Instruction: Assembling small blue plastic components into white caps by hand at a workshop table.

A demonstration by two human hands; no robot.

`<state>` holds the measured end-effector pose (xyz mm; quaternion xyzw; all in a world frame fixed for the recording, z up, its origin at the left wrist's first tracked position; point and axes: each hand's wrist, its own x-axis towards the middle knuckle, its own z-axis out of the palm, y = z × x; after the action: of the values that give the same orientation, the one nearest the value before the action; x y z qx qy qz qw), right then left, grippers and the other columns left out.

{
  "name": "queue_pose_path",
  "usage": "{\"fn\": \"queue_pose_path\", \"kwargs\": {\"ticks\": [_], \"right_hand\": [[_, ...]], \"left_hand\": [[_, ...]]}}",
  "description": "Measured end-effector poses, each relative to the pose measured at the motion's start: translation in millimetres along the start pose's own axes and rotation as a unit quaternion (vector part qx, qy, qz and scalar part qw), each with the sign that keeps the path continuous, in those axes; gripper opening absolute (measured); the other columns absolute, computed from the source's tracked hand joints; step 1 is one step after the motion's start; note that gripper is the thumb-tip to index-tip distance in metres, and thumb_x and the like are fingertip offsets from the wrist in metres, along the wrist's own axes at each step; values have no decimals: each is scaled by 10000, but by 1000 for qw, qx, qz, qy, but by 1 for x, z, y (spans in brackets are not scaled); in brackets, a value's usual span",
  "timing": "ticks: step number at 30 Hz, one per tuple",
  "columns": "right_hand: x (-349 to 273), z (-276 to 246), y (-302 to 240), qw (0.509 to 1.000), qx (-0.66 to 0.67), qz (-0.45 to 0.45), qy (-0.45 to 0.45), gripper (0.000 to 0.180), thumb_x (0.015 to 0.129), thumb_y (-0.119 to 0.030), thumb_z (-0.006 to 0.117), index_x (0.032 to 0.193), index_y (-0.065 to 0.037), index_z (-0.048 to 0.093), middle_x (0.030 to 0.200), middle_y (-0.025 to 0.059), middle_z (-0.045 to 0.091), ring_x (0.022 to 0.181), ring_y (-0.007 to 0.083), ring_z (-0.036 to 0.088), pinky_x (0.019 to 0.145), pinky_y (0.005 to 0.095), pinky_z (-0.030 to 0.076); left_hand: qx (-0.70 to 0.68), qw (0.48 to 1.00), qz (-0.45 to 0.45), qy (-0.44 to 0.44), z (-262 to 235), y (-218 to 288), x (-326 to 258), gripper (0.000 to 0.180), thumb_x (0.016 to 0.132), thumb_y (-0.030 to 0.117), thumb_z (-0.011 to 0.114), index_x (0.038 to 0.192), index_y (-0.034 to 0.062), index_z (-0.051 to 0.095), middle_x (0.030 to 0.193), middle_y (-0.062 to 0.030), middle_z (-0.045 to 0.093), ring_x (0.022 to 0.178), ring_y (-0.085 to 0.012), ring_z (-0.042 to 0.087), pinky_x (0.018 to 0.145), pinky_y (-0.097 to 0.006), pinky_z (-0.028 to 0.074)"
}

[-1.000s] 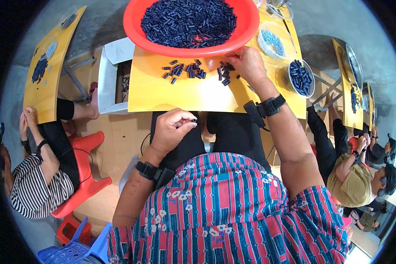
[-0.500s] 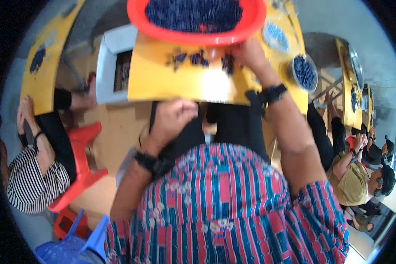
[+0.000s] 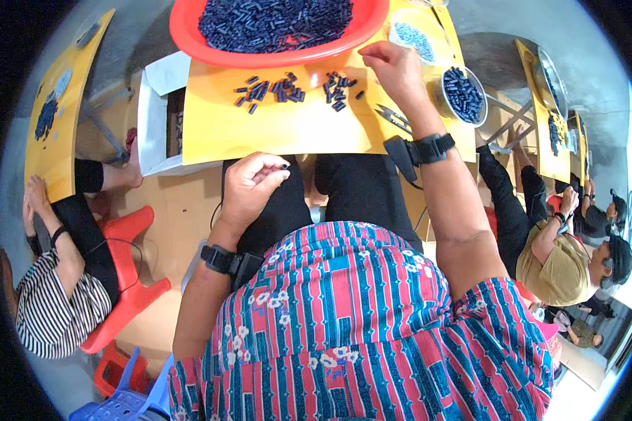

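Observation:
My left hand [image 3: 249, 189] hovers at the table's near edge, thumb and forefinger closed on a short dark tube piece [image 3: 285, 167]. Over the table's right side, my right hand [image 3: 399, 74] has its thumb and fingertips together; anything between them is too small to make out. It is beside the rim of a large red basin [image 3: 281, 60] heaped with short dark tube pieces [image 3: 274, 24]. On the yellow tabletop [image 3: 225, 133] lie loose piles of the same pieces, one in the middle [image 3: 286, 89] and one farther right [image 3: 339, 91].
Small thread snips [image 3: 393, 118] lie below my right wrist. Right of it stands a clear tub of dark pieces [image 3: 463, 96], with light-blue bits [image 3: 413, 41] in a shallow dish behind. An open white box [image 3: 163, 74] adjoins the table's left side. Other people sit at tables on both sides.
My right hand has drawn back slightly from the basin's rim, its fingers now pinched. The dark piece now shows clearly at my left fingertips. The whole view has shifted somewhat.

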<state>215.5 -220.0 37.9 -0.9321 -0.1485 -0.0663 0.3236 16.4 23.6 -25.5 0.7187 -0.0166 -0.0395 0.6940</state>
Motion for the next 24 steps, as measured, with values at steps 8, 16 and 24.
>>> {"fn": "queue_pose_path", "kwargs": {"ticks": [8,16,24], "right_hand": [[-51,-45,18,988,69,115,77,148,803,-113,651,906,-33,721,820,134,706,729,166,678,672,282,514],[-70,-29,42,993,-67,36,89,111,781,-38,648,874,-27,708,809,123,680,673,198,639,639,304,517],[-61,-26,47,989,-123,20,82,103,765,-64,639,837,-39,708,805,152,663,745,301,651,682,370,522]], "left_hand": [[-7,1000,15,4,-1,1,4,101,821,-46,638,917,-15,626,856,-11,625,745,-56,570,683,-207,480],[1,1000,9,8,2,3,6,94,817,-34,652,907,-13,632,837,-18,634,727,-57,573,682,-207,480],[24,1000,4,7,4,3,4,100,825,-30,645,922,-8,631,824,1,617,718,-46,552,667,-198,463]]}}
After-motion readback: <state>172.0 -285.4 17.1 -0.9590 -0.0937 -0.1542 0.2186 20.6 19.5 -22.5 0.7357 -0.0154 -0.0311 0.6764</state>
